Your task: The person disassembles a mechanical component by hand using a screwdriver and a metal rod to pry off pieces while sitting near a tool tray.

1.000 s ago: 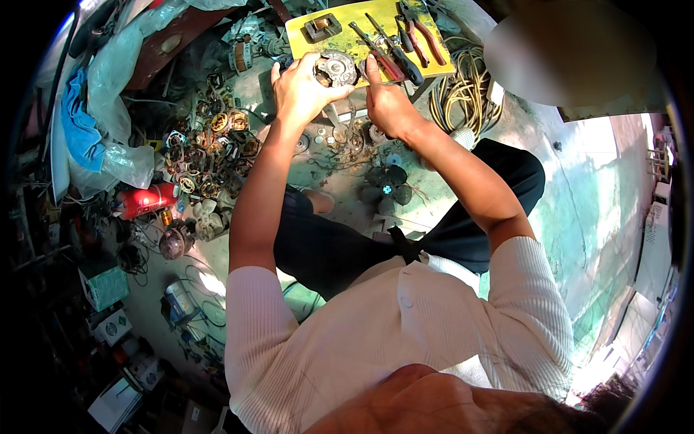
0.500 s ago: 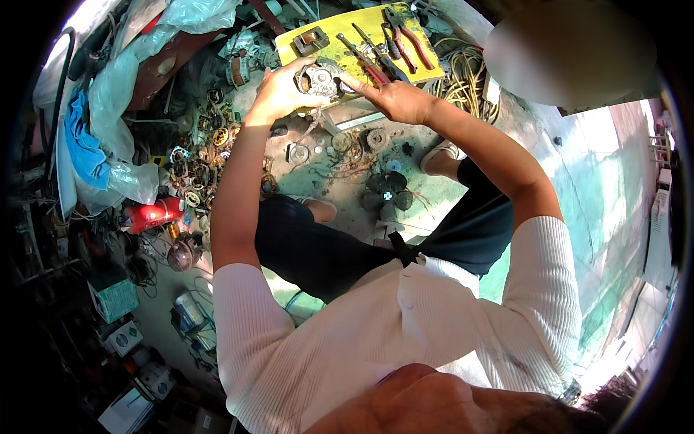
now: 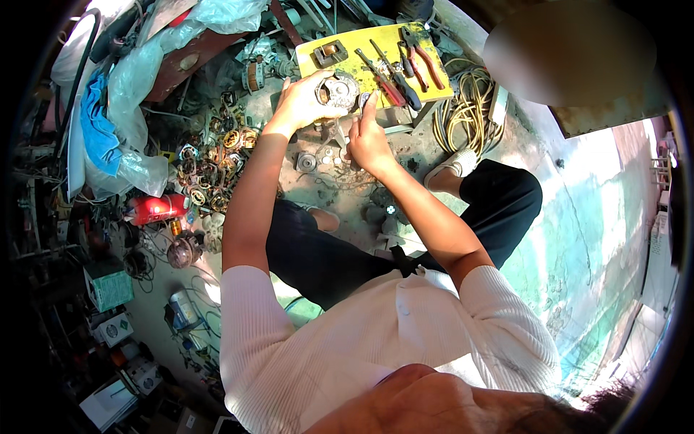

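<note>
My left hand (image 3: 300, 108) is closed around a round silver metal motor housing (image 3: 337, 92) at the near left corner of a low yellow tabletop (image 3: 389, 35). Just right of the housing, my right hand (image 3: 371, 145) has its index finger raised and pinches a small round metal-looking part (image 3: 363, 100), whose details are too small to make out. On the tabletop lie a red-handled screwdriver (image 3: 391, 92), a dark-handled screwdriver (image 3: 406, 92) and pliers with red handles (image 3: 428, 66). A squarish metal core with a copper coil (image 3: 330, 53) sits at the far left.
Coiled yellowish cable (image 3: 470, 108) lies right of the table. Many loose coils and motor parts (image 3: 228, 141) cover the floor at left, near a red cylinder (image 3: 159, 208). A dark fan blade (image 3: 377, 206) lies between my legs. Plastic sheeting (image 3: 137, 101) hangs at far left.
My right hand has come off the housing's right side, moving down and nearer to me, with the small round part at its fingers. My left hand still holds the housing. The view has shifted slightly.
</note>
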`<action>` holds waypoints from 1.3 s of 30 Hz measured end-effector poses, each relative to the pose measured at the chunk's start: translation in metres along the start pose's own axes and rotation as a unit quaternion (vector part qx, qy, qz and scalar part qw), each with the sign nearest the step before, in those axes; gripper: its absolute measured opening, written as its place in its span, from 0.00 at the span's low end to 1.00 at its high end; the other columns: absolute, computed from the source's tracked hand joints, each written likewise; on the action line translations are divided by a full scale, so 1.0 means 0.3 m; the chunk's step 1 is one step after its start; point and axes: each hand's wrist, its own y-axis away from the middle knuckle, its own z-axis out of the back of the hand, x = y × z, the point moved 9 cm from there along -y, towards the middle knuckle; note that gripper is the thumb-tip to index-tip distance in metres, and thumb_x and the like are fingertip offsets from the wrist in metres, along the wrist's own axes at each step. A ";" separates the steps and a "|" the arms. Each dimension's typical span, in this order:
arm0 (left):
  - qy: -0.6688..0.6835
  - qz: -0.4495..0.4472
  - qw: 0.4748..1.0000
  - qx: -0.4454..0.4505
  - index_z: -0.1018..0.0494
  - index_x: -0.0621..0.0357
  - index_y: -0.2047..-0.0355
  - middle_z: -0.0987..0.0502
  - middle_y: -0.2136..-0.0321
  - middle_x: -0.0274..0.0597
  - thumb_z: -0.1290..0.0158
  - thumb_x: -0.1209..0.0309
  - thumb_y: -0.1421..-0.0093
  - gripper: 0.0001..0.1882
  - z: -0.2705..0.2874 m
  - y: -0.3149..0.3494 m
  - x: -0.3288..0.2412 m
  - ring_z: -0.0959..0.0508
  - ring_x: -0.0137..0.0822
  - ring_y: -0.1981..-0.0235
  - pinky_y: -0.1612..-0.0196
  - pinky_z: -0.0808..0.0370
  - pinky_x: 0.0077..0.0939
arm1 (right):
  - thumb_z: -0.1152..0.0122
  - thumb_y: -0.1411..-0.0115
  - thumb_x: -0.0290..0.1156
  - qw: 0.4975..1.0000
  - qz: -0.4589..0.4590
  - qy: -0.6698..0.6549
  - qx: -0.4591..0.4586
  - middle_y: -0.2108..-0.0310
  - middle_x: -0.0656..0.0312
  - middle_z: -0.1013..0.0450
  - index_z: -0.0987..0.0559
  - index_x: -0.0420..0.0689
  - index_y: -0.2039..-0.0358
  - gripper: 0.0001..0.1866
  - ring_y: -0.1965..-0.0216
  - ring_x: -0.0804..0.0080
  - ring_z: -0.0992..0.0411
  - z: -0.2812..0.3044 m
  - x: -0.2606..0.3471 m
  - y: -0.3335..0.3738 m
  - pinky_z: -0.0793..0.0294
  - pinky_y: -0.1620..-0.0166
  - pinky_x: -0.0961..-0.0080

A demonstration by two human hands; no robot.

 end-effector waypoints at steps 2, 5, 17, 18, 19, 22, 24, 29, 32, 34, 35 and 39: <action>-0.002 0.001 1.000 0.002 0.29 0.46 0.39 0.22 0.46 0.44 0.27 0.49 0.64 0.49 0.003 0.006 -0.002 0.24 0.45 0.43 0.31 0.50 0.62 | 0.56 0.30 0.28 0.995 0.031 0.082 0.037 0.72 0.34 0.26 0.68 0.38 0.29 0.40 0.68 0.38 0.23 0.036 0.007 0.009 0.25 0.63 0.53; -0.007 -0.011 1.000 -0.001 0.30 0.53 0.40 0.21 0.48 0.48 0.26 0.54 0.62 0.48 0.018 0.015 -0.018 0.23 0.46 0.46 0.34 0.43 0.40 | 0.55 0.30 0.29 0.972 0.057 0.176 0.142 0.66 0.30 0.26 0.63 0.51 0.26 0.39 0.62 0.29 0.27 0.101 -0.004 -0.007 0.29 0.54 0.47; 0.027 -0.073 0.997 0.014 0.30 0.53 0.39 0.22 0.47 0.49 0.25 0.62 0.63 0.47 0.018 -0.019 -0.006 0.22 0.48 0.47 0.39 0.31 0.37 | 0.56 0.27 0.31 0.952 0.071 0.155 0.254 0.68 0.52 0.25 0.60 0.58 0.25 0.36 0.69 0.64 0.24 0.145 -0.085 -0.083 0.24 0.60 0.64; 0.013 -0.079 0.997 0.009 0.30 0.53 0.40 0.22 0.47 0.49 0.25 0.62 0.63 0.47 0.017 -0.016 -0.016 0.22 0.48 0.47 0.39 0.31 0.37 | 0.56 0.27 0.31 0.966 0.037 0.131 0.219 0.71 0.55 0.27 0.62 0.57 0.25 0.37 0.73 0.67 0.26 0.133 -0.068 -0.050 0.24 0.62 0.67; 0.000 -0.085 0.996 0.005 0.30 0.53 0.40 0.22 0.47 0.50 0.25 0.62 0.63 0.47 0.013 -0.013 -0.024 0.22 0.48 0.48 0.40 0.30 0.37 | 0.56 0.26 0.31 0.977 0.001 0.107 0.184 0.74 0.58 0.30 0.64 0.55 0.25 0.38 0.76 0.70 0.29 0.123 -0.058 -0.017 0.24 0.63 0.69; 0.037 -0.050 0.998 0.027 0.30 0.52 0.39 0.22 0.47 0.49 0.25 0.60 0.63 0.48 0.016 -0.012 -0.033 0.23 0.49 0.47 0.40 0.30 0.38 | 0.53 0.28 0.33 0.992 -0.022 0.019 0.121 0.71 0.48 0.26 0.67 0.49 0.26 0.41 0.77 0.62 0.27 0.056 -0.031 0.018 0.25 0.65 0.60; 0.035 -0.029 0.999 0.030 0.30 0.51 0.39 0.22 0.48 0.49 0.25 0.59 0.63 0.48 0.026 -0.006 -0.032 0.23 0.49 0.47 0.39 0.30 0.38 | 0.53 0.30 0.29 0.994 0.011 0.087 0.059 0.70 0.37 0.25 0.66 0.45 0.27 0.41 0.71 0.43 0.24 0.043 0.007 0.021 0.26 0.62 0.53; 0.025 -0.027 0.999 0.024 0.30 0.50 0.39 0.22 0.48 0.51 0.25 0.59 0.63 0.48 0.032 -0.007 -0.036 0.22 0.48 0.48 0.40 0.29 0.38 | 0.52 0.40 0.21 0.972 0.098 0.203 0.074 0.68 0.33 0.25 0.60 0.46 0.26 0.44 0.64 0.36 0.24 0.072 0.004 0.025 0.27 0.58 0.47; 0.066 -0.044 0.995 0.055 0.31 0.51 0.38 0.23 0.46 0.50 0.25 0.57 0.62 0.49 0.003 -0.030 0.014 0.23 0.49 0.46 0.38 0.31 0.36 | 0.52 0.42 0.19 0.932 0.144 0.313 0.115 0.63 0.43 0.23 0.54 0.66 0.26 0.47 0.63 0.44 0.22 0.132 -0.030 -0.017 0.24 0.58 0.50; 0.022 -0.024 0.994 0.108 0.34 0.45 0.35 0.29 0.39 0.46 0.26 0.58 0.62 0.51 -0.008 -0.048 0.020 0.27 0.48 0.40 0.32 0.39 0.47 | 0.51 0.43 0.19 0.901 0.193 0.356 0.157 0.61 0.51 0.22 0.49 0.76 0.28 0.47 0.60 0.50 0.21 0.164 0.017 -0.041 0.23 0.56 0.57; -0.035 -0.026 0.992 0.118 0.35 0.41 0.34 0.32 0.37 0.44 0.26 0.59 0.62 0.52 -0.001 -0.058 0.007 0.30 0.47 0.38 0.32 0.42 0.53 | 0.50 0.43 0.19 0.881 0.228 0.372 0.183 0.62 0.53 0.21 0.47 0.78 0.29 0.47 0.60 0.51 0.21 0.170 0.033 -0.058 0.23 0.56 0.58; -0.211 -0.004 0.959 0.191 0.42 0.23 0.31 0.49 0.27 0.37 0.25 0.61 0.63 0.57 0.016 -0.094 -0.042 0.46 0.41 0.27 0.30 0.60 0.70 | 0.46 0.42 0.21 0.854 0.273 0.378 0.230 0.64 0.56 0.21 0.41 0.80 0.31 0.43 0.60 0.53 0.22 0.172 0.105 -0.083 0.23 0.55 0.58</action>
